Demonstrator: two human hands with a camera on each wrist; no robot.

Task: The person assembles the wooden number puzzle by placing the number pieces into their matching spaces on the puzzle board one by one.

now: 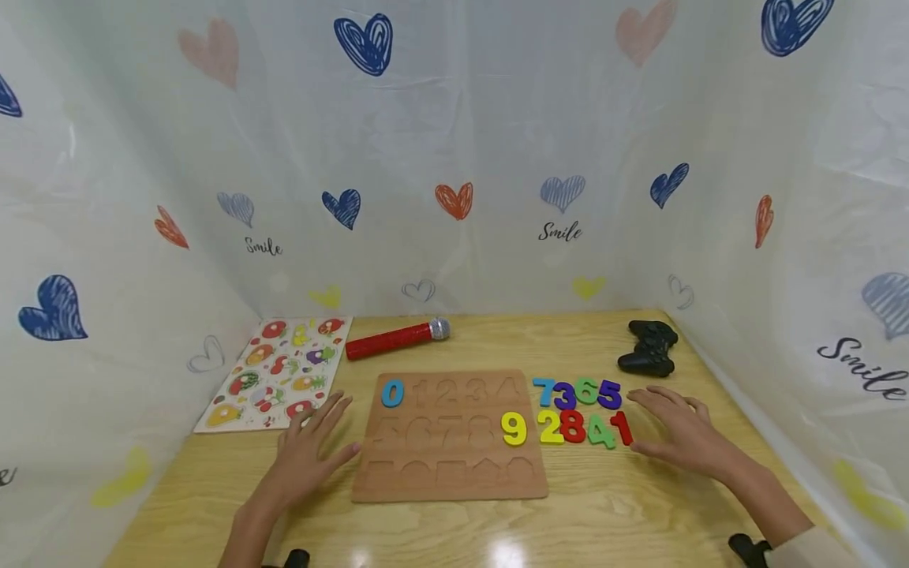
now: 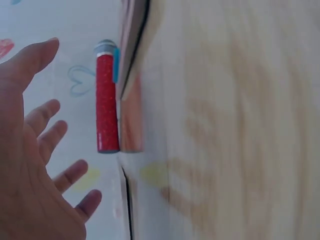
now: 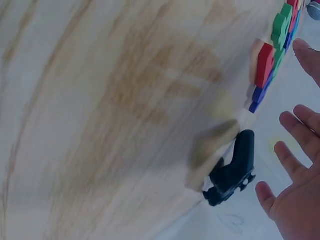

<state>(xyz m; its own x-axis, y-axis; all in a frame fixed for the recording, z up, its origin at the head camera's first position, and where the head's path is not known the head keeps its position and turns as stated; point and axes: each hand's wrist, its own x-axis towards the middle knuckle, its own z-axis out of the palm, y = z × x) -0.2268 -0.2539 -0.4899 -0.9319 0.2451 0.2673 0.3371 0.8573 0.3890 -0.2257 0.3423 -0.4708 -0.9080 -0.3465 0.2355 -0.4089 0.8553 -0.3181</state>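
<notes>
The left hand (image 1: 305, 454) and right hand (image 1: 685, 438) are both spread, fingers apart and relaxed, raised over a pale wood-grain tabletop (image 1: 604, 513). Between them lies a flat brown wooden board (image 1: 454, 408) with number and shape recesses, its edge near the left hand. On it, a light blue numeral 0 (image 1: 384, 394) sits toward the left hand, a yellow numeral 9 (image 1: 521, 427) toward the right. Between board and right hand lie a light blue 7 (image 1: 545, 384), purple 3 (image 1: 570, 396), green 6 (image 1: 578, 390), purple 5 (image 1: 608, 385), yellow 2 (image 1: 552, 430), red 8 (image 1: 564, 418), green 4 (image 1: 602, 435) and, just beside that hand, red 1 (image 1: 622, 428). Beyond the left hand are a white fruit-printed sheet (image 1: 287, 379) and a glittery red microphone with a silver head (image 1: 390, 341); beyond the right, a black game controller (image 1: 648, 351).
</notes>
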